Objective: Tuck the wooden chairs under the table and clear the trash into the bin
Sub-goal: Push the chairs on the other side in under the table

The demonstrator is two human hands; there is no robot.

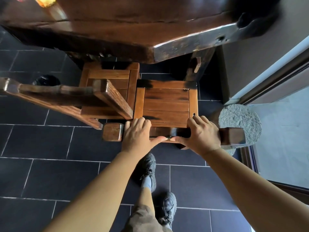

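left hand (138,133): fingers curled over the top rail (167,131) of a brown wooden chair with a slatted square seat (167,104), thumb stretched along the rail's near face.

right hand (203,133): clamped on the same rail, fingers hooked over its far edge, thumb pointing at the left thumb; the two thumb tips nearly meet.

thick dark-brown wooden slab table (150,30): landmark for the entries below.

chair in hand: stands at the table's right end, close to the table leg (200,64). its seat's far edge lies at the table's near edge and most of the seat is out in the open.

second brown wooden chair (108,81): just left of the first, seat front under the table's near edge, backrest (66,92) reaching away to the left.

black round bin with a glossy liner (46,80): on the floor by the table's near edge, left of the second chair's seat, behind its backrest.

grey rough round stone (240,124): past the table's right end, just beside the held rail's right tip.

dark slate floor tiles (41,139): under all items.

black shoes (167,208): on the tiles, well back from the table.
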